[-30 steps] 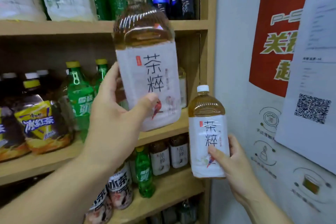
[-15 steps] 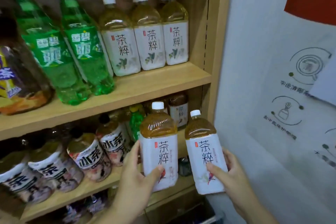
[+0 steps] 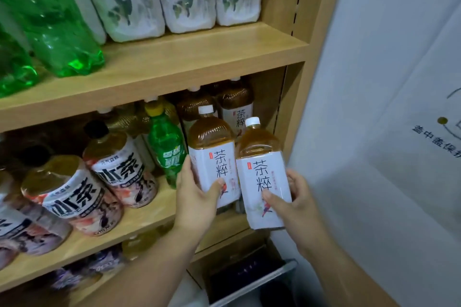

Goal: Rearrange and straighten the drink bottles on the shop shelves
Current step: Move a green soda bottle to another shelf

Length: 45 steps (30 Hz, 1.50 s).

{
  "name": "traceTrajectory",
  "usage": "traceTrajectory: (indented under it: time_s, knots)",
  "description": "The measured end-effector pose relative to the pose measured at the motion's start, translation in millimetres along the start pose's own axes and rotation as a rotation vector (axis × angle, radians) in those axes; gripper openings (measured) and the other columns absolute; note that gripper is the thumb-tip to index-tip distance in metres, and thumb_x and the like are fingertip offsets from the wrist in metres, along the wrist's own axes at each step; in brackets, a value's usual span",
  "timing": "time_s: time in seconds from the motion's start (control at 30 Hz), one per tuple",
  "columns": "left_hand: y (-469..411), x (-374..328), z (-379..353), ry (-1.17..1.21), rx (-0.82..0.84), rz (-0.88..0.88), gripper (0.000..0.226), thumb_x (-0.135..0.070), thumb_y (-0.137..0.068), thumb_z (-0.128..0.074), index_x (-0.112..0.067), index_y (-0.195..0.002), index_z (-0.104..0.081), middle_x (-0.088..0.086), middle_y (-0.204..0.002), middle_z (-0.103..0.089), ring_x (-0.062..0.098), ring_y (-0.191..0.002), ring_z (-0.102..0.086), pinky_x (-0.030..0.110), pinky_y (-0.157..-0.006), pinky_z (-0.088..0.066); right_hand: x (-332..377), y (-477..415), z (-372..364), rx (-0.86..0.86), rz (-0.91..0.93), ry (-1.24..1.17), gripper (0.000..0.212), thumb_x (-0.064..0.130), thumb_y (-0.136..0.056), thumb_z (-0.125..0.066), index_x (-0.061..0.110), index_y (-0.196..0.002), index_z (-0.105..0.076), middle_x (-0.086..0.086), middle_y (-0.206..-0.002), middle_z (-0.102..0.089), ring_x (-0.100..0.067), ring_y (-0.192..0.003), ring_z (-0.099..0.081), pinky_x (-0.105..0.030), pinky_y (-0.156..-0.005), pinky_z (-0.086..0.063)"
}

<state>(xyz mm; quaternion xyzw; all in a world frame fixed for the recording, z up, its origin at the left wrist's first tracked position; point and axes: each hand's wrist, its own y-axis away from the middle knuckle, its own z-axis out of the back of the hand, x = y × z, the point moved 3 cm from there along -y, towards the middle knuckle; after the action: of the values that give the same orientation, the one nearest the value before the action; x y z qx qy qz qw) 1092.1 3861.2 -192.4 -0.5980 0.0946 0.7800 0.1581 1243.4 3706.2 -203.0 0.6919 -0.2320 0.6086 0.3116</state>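
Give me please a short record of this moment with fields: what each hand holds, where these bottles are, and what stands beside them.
left hand: grips the left tea bottle, thumb on its label
right hand: grips the right tea bottle, thumb on its label
place: side by side at the right end of the lower shelf
behind: more tea bottles
beside: green soda bottle, left of the left hand

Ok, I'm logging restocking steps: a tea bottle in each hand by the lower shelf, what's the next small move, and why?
Probably stand the tea bottle in the left hand on the lower shelf, before the matching bottles at the back. It appears over the board beside the small green bottle, while the second bottle in the right hand hangs tilted near the front edge.
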Motion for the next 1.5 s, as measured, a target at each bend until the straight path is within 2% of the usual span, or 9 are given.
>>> traceTrajectory:
  time_s: [0.4, 0.6, 0.7, 0.83, 1.0, 1.1, 1.2, 1.4, 1.5]
  knots:
    - [1.4, 13.1, 2.7, -0.192, -0.005, -0.135, 0.093, -0.02, -0.09, -0.076, -0.036, -0.161, -0.019, -0.007, -0.154, -0.044, 0.012, -0.14, -0.046, 0.045, -0.114, -0.045, -14.1, -58.8, -22.4, -0.049, 0.112, -0.009, 0.06, 0.038, -0.073, -0.088, 0.065, -0.111, -0.051, 0.015, -0.12, -0.071, -0.009, -0.107, -0.072, -0.032, -0.075, -0.064]
    - [9.8, 18.6, 3.7, -0.289, -0.071, -0.158, 0.085, -0.019, -0.09, -0.074, -0.019, -0.16, -0.026, -0.001, -0.15, -0.048, 0.005, -0.137, -0.04, 0.009, -0.11, -0.03, -10.0, -65.0, -21.1, 0.0, 0.229, 0.06, 0.071, 0.039, -0.071, -0.089, 0.055, -0.128, -0.05, 0.018, -0.124, -0.067, -0.008, -0.115, -0.068, -0.031, -0.083, -0.062]
    - [9.0, 18.4, 1.0, -0.305, -0.079, -0.148, 0.085, -0.02, -0.092, -0.074, -0.02, -0.161, -0.025, 0.001, -0.152, -0.046, 0.012, -0.141, -0.04, 0.027, -0.117, -0.034, -6.4, -71.8, -26.9, -0.01, 0.279, 0.066, 0.078, 0.034, -0.075, -0.087, 0.043, -0.14, -0.046, 0.016, -0.131, -0.064, -0.007, -0.12, -0.065, -0.032, -0.088, -0.061]
    - [5.7, 18.5, 3.4, -0.369, -0.125, -0.149, 0.086, -0.025, -0.089, -0.078, -0.02, -0.16, -0.03, 0.001, -0.147, -0.05, 0.004, -0.133, -0.038, 0.007, -0.104, -0.024, -3.5, -79.8, -29.2, 0.029, 0.278, 0.092, 0.08, 0.029, -0.083, -0.083, 0.032, -0.15, -0.04, 0.011, -0.139, -0.061, -0.008, -0.125, -0.063, -0.041, -0.095, -0.06]
    - [5.3, 16.7, 6.6, -0.35, -0.138, -0.126, 0.088, -0.027, -0.086, -0.081, -0.026, -0.159, -0.032, -0.002, -0.142, -0.053, 0.006, -0.131, -0.045, 0.027, -0.112, -0.038, -8.7, -75.1, -25.2, 0.016, 0.272, 0.153, 0.082, 0.038, -0.082, -0.081, 0.033, -0.151, -0.037, 0.006, -0.143, -0.057, -0.013, -0.129, -0.06, -0.047, -0.098, -0.058]
    - [6.0, 14.5, 7.4, -0.358, -0.141, -0.129, 0.088, -0.029, -0.085, -0.082, -0.028, -0.159, -0.033, -0.005, -0.142, -0.053, -0.01, -0.122, -0.037, 0.018, -0.106, -0.034, -8.4, -71.2, -19.0, -0.058, 0.267, 0.373, 0.088, 0.06, -0.074, -0.077, 0.043, -0.149, -0.033, 0.004, -0.141, -0.057, -0.02, -0.129, -0.057, -0.052, -0.096, -0.058]
    - [4.1, 13.3, 13.9, -0.347, -0.135, -0.123, 0.082, -0.038, -0.084, -0.081, -0.03, -0.155, -0.04, -0.007, -0.136, -0.061, 0.004, -0.125, -0.051, 0.03, -0.107, -0.045, -9.4, -65.6, -14.2, -0.055, 0.256, 0.382, 0.088, 0.06, -0.072, -0.077, 0.045, -0.148, -0.033, 0.01, -0.138, -0.06, -0.012, -0.123, -0.061, -0.043, -0.089, -0.063]
    - [6.2, 8.3, 18.6, -0.325, -0.197, -0.079, 0.058, -0.049, -0.081, -0.078, -0.028, -0.133, -0.065, -0.018, -0.095, -0.072, 0.001, -0.075, -0.067, 0.034, -0.08, -0.059, -10.5, -61.9, -17.3, -0.016, 0.215, 0.404, 0.081, 0.03, -0.088, -0.08, 0.044, -0.148, -0.028, 0.017, -0.135, -0.062, -0.004, -0.117, -0.064, -0.033, -0.089, -0.061]
    - [5.6, 10.3, 16.0, -0.321, -0.242, -0.051, 0.047, -0.046, -0.081, -0.082, -0.021, -0.12, -0.074, -0.023, -0.082, -0.067, -0.016, -0.069, -0.06, 0.011, -0.072, -0.05, 3.4, -75.6, -22.7, 0.018, 0.232, 0.599, 0.08, 0.034, -0.092, -0.074, 0.037, -0.154, -0.023, 0.006, -0.136, -0.064, -0.016, -0.117, -0.065, -0.04, -0.096, -0.056]
